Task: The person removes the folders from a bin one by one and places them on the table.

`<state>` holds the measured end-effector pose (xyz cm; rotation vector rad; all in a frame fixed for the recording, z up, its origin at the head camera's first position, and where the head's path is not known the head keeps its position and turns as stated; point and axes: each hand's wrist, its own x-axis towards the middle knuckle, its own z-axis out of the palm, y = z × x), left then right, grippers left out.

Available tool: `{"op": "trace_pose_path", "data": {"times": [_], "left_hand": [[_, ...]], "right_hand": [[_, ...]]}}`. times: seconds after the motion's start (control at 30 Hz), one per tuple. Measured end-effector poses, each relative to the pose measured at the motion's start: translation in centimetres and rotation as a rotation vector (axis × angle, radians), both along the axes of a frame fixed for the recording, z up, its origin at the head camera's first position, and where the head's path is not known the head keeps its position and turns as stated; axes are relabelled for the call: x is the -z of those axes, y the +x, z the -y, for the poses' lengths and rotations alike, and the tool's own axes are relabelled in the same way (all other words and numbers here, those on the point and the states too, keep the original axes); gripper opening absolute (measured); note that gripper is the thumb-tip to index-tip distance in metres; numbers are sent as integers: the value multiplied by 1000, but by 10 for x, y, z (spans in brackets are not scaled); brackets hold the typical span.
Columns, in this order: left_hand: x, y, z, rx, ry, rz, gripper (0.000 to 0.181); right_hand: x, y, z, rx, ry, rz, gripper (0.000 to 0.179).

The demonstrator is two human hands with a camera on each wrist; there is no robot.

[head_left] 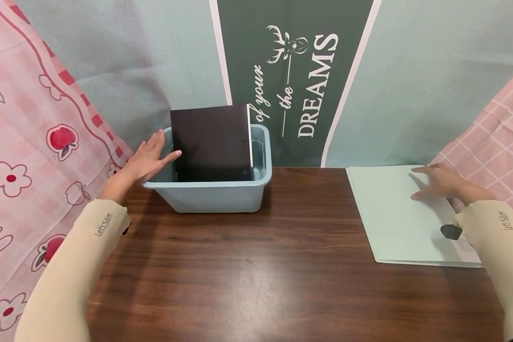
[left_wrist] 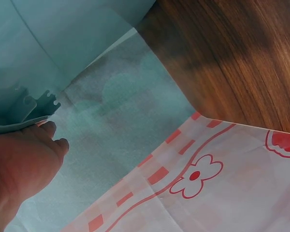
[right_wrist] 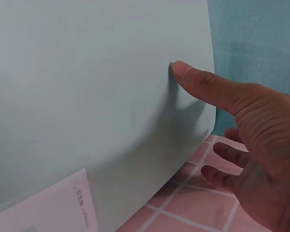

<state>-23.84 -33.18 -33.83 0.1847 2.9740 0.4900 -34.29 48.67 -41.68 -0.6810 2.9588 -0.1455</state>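
A pale blue plastic bin (head_left: 213,197) stands on the table at the back left, with a black folder (head_left: 211,142) upright and leaning inside it. My left hand (head_left: 147,159) rests at the bin's left end, fingers fairly straight and thumb reaching over the rim. In the left wrist view its fingertips (left_wrist: 49,129) lie right at the bin's edge. On the right lies a flat pale green folder (head_left: 393,213). My right hand (head_left: 442,180) is over its far right part. In the right wrist view the thumb touches the folder's face, while the other fingers spread loosely past its edge.
The dark wooden table (head_left: 248,266) spans the front and middle. A printed cloth (head_left: 282,85) hangs behind it. Pink patterned cloths border the left (head_left: 38,156) and right (head_left: 491,137). A pale label (right_wrist: 50,208) sits on the green folder's lower part.
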Motion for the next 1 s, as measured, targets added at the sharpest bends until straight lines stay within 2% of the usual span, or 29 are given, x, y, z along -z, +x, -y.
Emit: {"op": "trace_pose_path", "data": {"times": [0.37, 0.57, 0.83, 1.0], "left_hand": [[-4, -1, -1, -7, 16, 12, 104], [-3, 2, -2, -18, 22, 39, 103], [-2, 2, -1, -25, 20, 40, 102], [-1, 2, -2, -30, 28, 41, 103]], "right_hand": [[-7, 7, 8, 32, -24, 8, 96], [-10, 5, 20, -15, -57, -33, 91], [-25, 1, 51, -40, -91, 13, 89], [-35, -1, 67, -76, -127, -4, 86]]}}
